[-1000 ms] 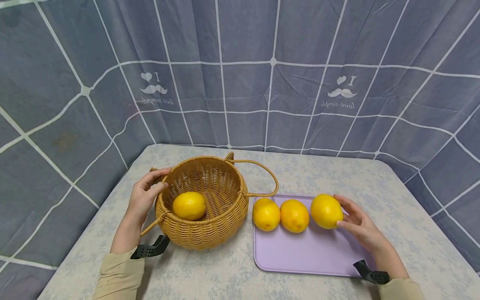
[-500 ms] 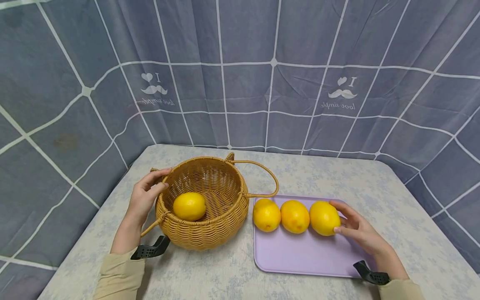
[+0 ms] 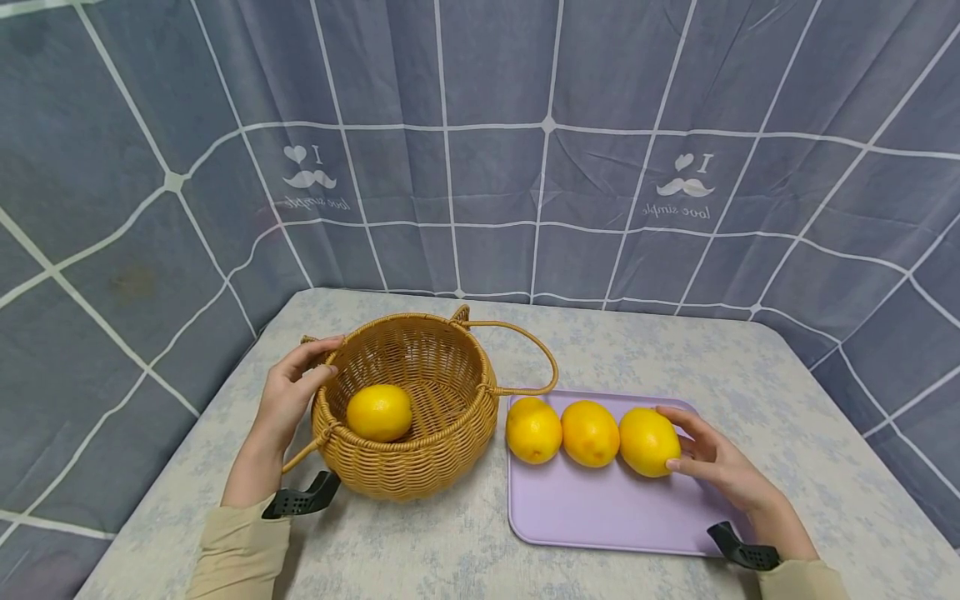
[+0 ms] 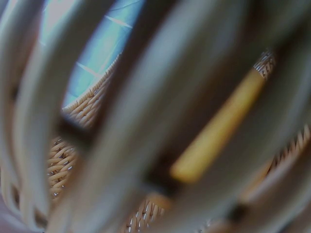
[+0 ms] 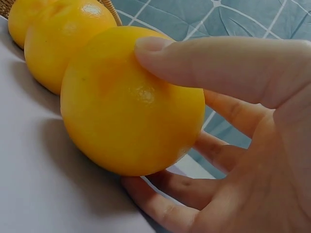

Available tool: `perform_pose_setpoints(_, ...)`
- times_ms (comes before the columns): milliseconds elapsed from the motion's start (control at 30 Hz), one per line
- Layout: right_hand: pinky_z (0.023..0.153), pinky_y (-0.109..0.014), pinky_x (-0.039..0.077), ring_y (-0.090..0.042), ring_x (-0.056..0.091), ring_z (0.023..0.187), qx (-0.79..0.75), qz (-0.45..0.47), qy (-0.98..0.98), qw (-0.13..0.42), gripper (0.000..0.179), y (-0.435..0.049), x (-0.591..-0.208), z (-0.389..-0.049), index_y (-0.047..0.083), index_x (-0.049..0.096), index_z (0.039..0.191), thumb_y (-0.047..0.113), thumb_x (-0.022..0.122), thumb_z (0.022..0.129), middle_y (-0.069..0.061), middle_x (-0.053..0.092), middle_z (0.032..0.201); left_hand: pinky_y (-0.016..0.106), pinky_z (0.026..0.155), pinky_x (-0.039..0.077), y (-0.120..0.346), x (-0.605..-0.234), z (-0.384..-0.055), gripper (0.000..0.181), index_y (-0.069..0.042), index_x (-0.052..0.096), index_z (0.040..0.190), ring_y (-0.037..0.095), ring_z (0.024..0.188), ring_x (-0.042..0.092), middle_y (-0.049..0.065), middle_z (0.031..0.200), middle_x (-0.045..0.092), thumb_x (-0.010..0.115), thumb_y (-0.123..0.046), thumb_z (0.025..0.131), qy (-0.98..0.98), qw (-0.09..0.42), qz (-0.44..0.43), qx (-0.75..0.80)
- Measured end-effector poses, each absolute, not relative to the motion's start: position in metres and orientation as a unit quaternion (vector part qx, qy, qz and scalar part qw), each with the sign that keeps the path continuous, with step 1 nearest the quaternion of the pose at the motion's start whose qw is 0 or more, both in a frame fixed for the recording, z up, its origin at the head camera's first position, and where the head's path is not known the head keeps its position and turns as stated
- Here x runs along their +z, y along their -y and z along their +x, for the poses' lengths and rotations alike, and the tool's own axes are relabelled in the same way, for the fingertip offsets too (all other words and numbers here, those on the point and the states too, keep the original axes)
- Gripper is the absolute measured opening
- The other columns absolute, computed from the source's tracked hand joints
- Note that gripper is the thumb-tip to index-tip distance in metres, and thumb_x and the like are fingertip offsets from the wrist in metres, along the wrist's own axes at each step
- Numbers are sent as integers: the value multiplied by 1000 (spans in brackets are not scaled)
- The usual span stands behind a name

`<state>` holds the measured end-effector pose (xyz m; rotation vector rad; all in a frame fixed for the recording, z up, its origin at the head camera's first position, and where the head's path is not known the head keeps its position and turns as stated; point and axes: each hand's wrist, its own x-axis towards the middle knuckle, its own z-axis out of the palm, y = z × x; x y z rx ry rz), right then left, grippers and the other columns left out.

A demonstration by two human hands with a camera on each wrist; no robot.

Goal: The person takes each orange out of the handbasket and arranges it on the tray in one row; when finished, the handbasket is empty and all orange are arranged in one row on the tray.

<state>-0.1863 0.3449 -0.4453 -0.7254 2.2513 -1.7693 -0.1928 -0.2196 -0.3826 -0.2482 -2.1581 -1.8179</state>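
In the head view, my left hand grips the left rim of a round wicker basket, its thumb on the rim. One yellow lemon lies inside the basket. My right hand holds another lemon by its right side, at the end of a row on a lilac tray. Two more lemons, the left one and the middle one, sit beside it. The right wrist view shows thumb and fingers round the held lemon, low over the tray. Blurred wicker strands fill the left wrist view.
The basket's loop handle sticks out to the right over the tray's back left corner. A second handle hangs by my left wrist. Behind the pale patterned table hangs a grey-blue curtain with white lines.
My right hand has lowered its lemon toward the tray, bringing it slightly nearer and level with the other two in the row. My left hand and the basket have stayed put.
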Motion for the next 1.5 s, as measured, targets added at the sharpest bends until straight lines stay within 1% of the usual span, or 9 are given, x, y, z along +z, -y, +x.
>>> perform_pose_setpoints(133, 91, -19, 42, -2, 48, 116, -595, -236, -762, 96, 65, -347, -446, -186, -5, 27, 143, -5, 58, 86, 14, 41, 136, 15, 87, 41, 220, -383, -193, 32, 0, 57, 125, 10, 112, 47, -6, 124, 56, 53, -4, 93, 752, 154, -87, -635)
perform_pose_setpoints(367, 92, -16, 40, 1, 45, 118, -592, -232, -766, 95, 65, -347, -447, -186, -4, 28, 143, -5, 58, 86, 15, 40, 136, 15, 87, 41, 219, -383, -193, 32, 0, 57, 125, 10, 111, 47, -9, 122, 56, 52, -5, 94, 754, 153, -85, -633)
perform_pose_setpoints(500, 92, -16, 40, 0, 47, 117, -602, -237, -757, 94, 65, -346, -446, -185, -4, 28, 144, -6, 57, 86, 14, 40, 137, 14, 87, 40, 220, -383, -193, 32, 0, 57, 125, 9, 112, 47, -10, 121, 56, 52, -5, 94, 756, 153, -85, -631)
perform_pose_setpoints(700, 92, -18, 42, -2, 49, 116, -618, -243, -739, 113, 66, -349, -448, -186, -2, 24, 146, -7, 55, 87, 13, 37, 136, 14, 88, 40, 219, -383, -193, 32, 0, 57, 125, 9, 112, 47, -9, 122, 56, 53, -4, 93, 755, 153, -84, -633)
perform_pose_setpoints(867, 92, -19, 43, -4, 50, 117, -620, -242, -735, 128, 67, -350, -451, -188, -1, 21, 146, -7, 54, 88, 12, 38, 135, 13, 88, 40, 219, -383, -194, 32, 0, 57, 125, 9, 112, 47, -9, 122, 56, 53, -3, 93, 756, 153, -82, -632)
perform_pose_setpoints(1100, 93, -19, 42, -3, 48, 117, -616, -225, -742, 138, 70, -350, -449, -187, 6, 17, 150, -2, 53, 90, 12, 33, 136, 14, 88, 40, 220, -382, -193, 32, 1, 56, 125, 10, 112, 47, -12, 121, 56, 52, -5, 94, 754, 152, -82, -634)
perform_pose_setpoints(1200, 92, -18, 41, -2, 48, 117, -612, -229, -745, 136, 69, -349, -446, -186, 6, 17, 150, -2, 53, 91, 13, 32, 137, 14, 88, 41, 220, -382, -193, 32, 2, 56, 125, 10, 112, 47, -12, 120, 56, 52, -5, 94, 753, 152, -83, -634)
perform_pose_setpoints(1433, 93, -12, 34, 4, 39, 122, -595, -242, -757, 117, 68, -347, -444, -184, 0, 21, 148, -3, 55, 89, 16, 34, 141, 15, 87, 40, 220, -382, -192, 31, -1, 57, 125, 10, 111, 47, -8, 124, 55, 52, -7, 95, 758, 153, -87, -628)
perform_pose_setpoints(1500, 94, -11, 32, 4, 38, 122, -591, -238, -762, 117, 69, -346, -444, -185, 1, 21, 148, -2, 56, 88, 17, 34, 141, 15, 88, 40, 220, -382, -192, 31, -1, 58, 125, 10, 112, 47, -7, 125, 55, 52, -6, 95, 757, 153, -88, -629)
